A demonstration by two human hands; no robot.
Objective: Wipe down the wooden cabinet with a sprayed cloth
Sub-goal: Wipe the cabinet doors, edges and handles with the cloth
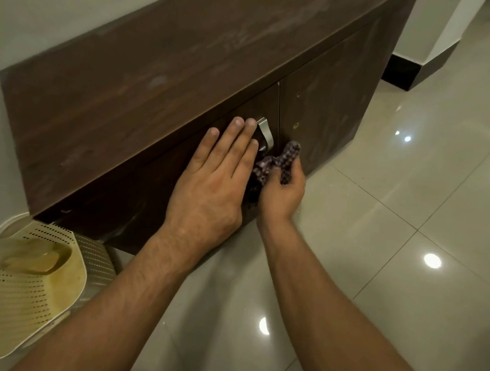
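Pressing my left hand flat against the front of the wooden cabinet, I am keeping its fingers spread and straight, holding nothing, with the fingertips lying just beside the silver handle on the left door. My right hand is sitting just to the right of the left one, lower on the cabinet front, curled tight around a dark checked cloth. The cloth is bunching up out of my fist and touching the cabinet face just below the handle, close to the seam between the two doors. Pale smears are showing on the cabinet's top surface. A cream perforated basket is standing on the glossy tiled floor at the cabinet's left end, near my left forearm.
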